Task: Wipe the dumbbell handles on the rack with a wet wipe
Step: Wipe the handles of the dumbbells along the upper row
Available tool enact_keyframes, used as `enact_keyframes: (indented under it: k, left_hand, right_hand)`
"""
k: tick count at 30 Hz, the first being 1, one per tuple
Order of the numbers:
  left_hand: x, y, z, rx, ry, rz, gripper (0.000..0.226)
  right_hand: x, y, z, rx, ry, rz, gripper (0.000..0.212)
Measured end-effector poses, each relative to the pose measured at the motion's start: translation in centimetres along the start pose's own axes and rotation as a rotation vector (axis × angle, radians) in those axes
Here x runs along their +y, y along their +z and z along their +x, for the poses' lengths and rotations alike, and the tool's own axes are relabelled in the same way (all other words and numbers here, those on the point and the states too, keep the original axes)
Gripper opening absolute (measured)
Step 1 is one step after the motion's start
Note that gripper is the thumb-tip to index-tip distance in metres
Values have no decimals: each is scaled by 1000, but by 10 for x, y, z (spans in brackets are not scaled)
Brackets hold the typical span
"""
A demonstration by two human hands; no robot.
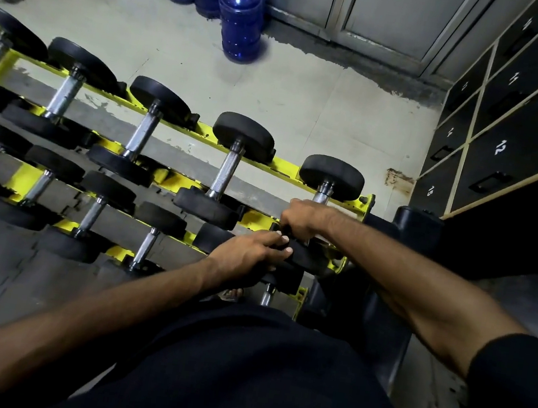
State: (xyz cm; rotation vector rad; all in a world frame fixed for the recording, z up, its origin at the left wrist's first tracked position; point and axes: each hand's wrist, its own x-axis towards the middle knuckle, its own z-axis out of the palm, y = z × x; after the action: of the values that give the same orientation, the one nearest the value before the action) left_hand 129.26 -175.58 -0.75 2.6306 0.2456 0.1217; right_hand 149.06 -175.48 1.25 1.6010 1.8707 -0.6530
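A yellow rack [286,168] holds two rows of dumbbells with black ends and chrome handles. My right hand [303,217] curls round the handle of the rightmost upper dumbbell [332,176], hiding most of that handle. My left hand [248,258] lies with fingers on the near black end of the same dumbbell [308,261]. No wet wipe shows; anything inside my right fist is hidden. The neighbouring dumbbell [229,170] has a bare chrome handle.
Blue water jugs [239,23] stand on the tiled floor beyond the rack. Black numbered lockers [505,133] line the right side. A black padded bench [406,223] sits just right of the rack's end. Grey floor mats lie at the left.
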Motion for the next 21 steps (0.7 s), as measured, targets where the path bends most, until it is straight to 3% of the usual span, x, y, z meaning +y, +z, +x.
enact_keyframes:
  k: [3,5,12,16,19,21]
  left_hand:
    - [1,-3,-2,12,9,15,48]
    - [1,-3,-3,20,19,17,48]
    - [-6,1,0,8,-8,-8,44]
    - [-8,4,0,26,-1,-19,42]
    - [-11,7,1,24,-15,-18,40]
    - [-14,7,2,4,-21,-18,40]
  right_hand:
    - [-8,-9,6,-63,14,-49,23]
    - [-7,-10,1,-10,13,-8,20]
    - [18,57,-41,471,74,497,15]
    - [11,87,-46,601,367,981,15]
    - [12,89,-29,507,604,1310,27]
    - [15,88,-18,430,706,1403,25]
